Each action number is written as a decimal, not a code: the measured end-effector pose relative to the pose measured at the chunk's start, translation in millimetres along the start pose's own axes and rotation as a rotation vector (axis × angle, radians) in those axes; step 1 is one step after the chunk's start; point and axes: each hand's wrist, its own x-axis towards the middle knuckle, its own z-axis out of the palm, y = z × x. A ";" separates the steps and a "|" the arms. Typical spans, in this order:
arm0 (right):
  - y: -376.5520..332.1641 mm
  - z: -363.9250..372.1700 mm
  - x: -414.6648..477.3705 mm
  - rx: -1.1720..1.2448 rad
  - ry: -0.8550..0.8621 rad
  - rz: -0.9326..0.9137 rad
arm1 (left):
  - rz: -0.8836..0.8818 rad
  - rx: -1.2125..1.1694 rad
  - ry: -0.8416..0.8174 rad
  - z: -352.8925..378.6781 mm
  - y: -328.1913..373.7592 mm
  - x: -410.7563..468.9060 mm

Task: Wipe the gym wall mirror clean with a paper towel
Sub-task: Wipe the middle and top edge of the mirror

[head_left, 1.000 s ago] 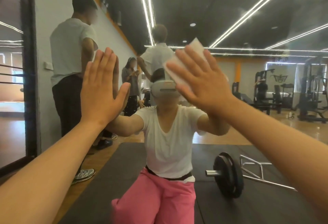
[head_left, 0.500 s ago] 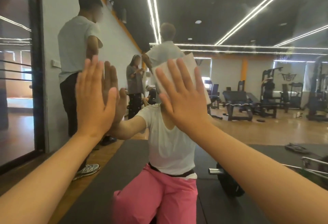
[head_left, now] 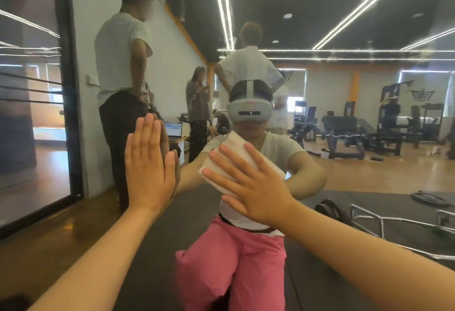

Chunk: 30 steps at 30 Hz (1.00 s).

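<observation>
Seemingly mid-wipe, the right hand [head_left: 253, 187] presses the towel [head_left: 236, 153] to the mirror [head_left: 344, 162] with flat fingers, left hand [head_left: 147, 162] flat and empty beside it; next, a firm sweep.

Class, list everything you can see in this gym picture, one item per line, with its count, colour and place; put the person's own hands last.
wall mirror: one, reflective, straight ahead
paper towel: one, white, flat on the mirror under the right hand
headset: one, grey, on the reflected wearer's head
standing people: three, two white tops, one grey, left and centre
laptop: one, lit screen, background beside the left hand
weight plate: one, black, lower right
metal bar frame: one, silver, right of the plate
floor mat: one, black, bottom
gym machines: several, black, right background
light strips: several, white, ceiling
left hand: one, flat on the mirror, left of the towel
right hand: one, fingers spread, pressing the towel
</observation>
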 end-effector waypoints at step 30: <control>36.2 -18.8 110.6 0.019 0.039 0.291 | 0.044 -0.023 -0.073 -17.3 -11.4 2.1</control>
